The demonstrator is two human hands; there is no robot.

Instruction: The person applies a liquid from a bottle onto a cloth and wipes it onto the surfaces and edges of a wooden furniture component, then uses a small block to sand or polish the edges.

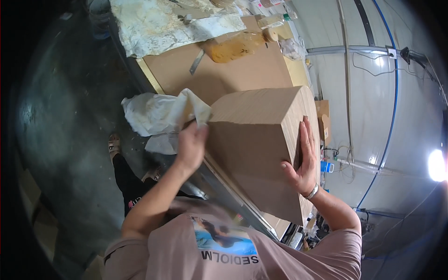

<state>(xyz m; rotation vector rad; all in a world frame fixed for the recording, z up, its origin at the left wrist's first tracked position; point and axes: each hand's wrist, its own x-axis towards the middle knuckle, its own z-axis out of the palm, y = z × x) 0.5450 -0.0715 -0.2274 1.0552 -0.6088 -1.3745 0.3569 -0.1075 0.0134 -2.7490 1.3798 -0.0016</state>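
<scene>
Amber liquid (226,52) — bottle (247,43) beyond brown block (256,151)

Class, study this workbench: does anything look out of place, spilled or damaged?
Yes: beyond the brown block, an amber bottle lies on its side, though bottles usually stand. The pale sheet near it looks blotchy and stained. No puddle shows clearly.

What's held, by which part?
Right hand lies flat on the brown stack, gripping nothing. Left hand is blurred beside white sheeting; hold unclear.
</scene>
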